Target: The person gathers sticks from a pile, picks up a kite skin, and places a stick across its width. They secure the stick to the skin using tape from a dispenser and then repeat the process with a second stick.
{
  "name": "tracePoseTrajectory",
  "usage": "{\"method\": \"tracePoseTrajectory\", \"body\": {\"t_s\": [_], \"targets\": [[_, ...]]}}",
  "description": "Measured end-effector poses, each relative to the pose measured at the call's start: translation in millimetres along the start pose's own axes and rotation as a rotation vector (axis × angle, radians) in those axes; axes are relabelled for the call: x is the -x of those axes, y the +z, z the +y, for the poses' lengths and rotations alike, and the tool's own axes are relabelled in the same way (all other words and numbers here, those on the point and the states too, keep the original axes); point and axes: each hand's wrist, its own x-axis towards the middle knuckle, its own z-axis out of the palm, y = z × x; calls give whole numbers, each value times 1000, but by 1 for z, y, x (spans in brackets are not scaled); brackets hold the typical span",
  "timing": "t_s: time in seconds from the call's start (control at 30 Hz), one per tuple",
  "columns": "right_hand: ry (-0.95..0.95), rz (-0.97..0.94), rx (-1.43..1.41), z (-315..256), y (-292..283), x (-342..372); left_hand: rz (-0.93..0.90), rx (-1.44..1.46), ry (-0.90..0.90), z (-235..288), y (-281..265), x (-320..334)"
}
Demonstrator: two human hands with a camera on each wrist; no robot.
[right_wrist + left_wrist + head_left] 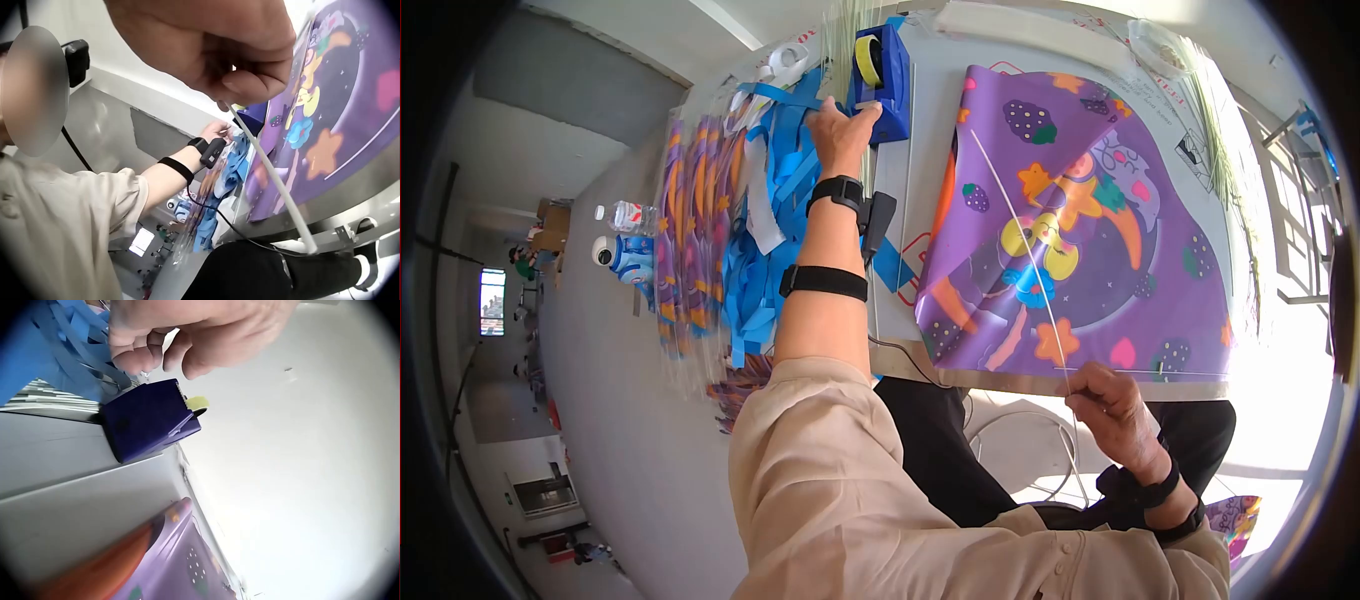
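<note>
My right hand (1115, 408) pinches a thin white rod (1035, 265) near the table's front edge. The rod slants over a glossy purple sheet (1180, 190) printed with cartoon figures, strawberries and stars. In the right wrist view, the rod (275, 172) also runs on past my fingertips toward the floor. A second thin rod (1190, 374) lies along the sheet's near edge. My left hand (841, 130) is beside a blue tape dispenser (892, 110) holding a yellowish roll. Up close, its thumb is apart from the bent fingers, and a small clear scrap (145, 377) shows at the fingertips.
Blue strips (765, 270) are heaped left of my forearm, with bagged purple-orange printed pieces (690, 230) beyond. A water bottle (626, 216) and a blue-white bottle (630, 258) sit farther left. Bundles of thin sticks (1232, 190) line the table's right side. A cable (915, 362) hangs by the front edge.
</note>
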Motion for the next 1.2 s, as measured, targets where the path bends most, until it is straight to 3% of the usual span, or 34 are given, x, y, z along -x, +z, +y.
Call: {"method": "tracePoseTrajectory", "body": {"t_s": [0.03,0.1,0.23,0.6,0.93,1.0,1.07,1.1,1.13,1.2], "targets": [[6,12,-30,6,5,0,-1,0,1,12,-4,-7],[-23,34,-36,16,11,1,-365,-189,-70,33,-16,-13],[58,56,-40,24,10,-1,-419,-227,-82,46,-9,-9],[-13,39,-29,28,13,-12,-408,-280,-33,49,-26,11],[85,41,-104,22,18,0,-380,-244,13,37,-42,33],[98,39,-139,21,19,2,-79,-98,26,24,-41,45],[98,46,-164,23,21,4,-247,-134,-193,1,-47,66],[106,52,-184,24,22,5,-460,-212,-284,7,-57,81],[103,49,-184,24,23,5,-535,-220,-272,2,-57,100],[112,50,-210,23,24,5,-506,-320,-117,3,-54,135]]}}
